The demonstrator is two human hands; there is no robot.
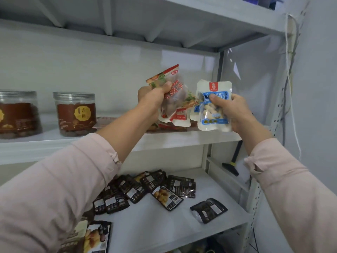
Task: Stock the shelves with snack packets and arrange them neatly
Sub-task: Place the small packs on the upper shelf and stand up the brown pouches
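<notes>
My left hand (154,99) grips a bunch of red-and-white snack packets (175,95) above the middle shelf (182,141). Just to the right, my right hand (235,114) holds a blue-and-white packet (212,114) of pale nuts, thumb pressed on its front. Both bundles hover upright near the shelf's right end. More red packets (169,126) lie flat on the shelf under my left hand. Several black snack packets (145,189) lie scattered on the lower shelf (182,225).
Two clear jars with brown labels (75,114) (18,115) stand at the left of the middle shelf. A hammer (232,161) leans behind the right upright. One black packet (208,209) lies alone on the lower shelf's right. Cords hang along the perforated post (290,70).
</notes>
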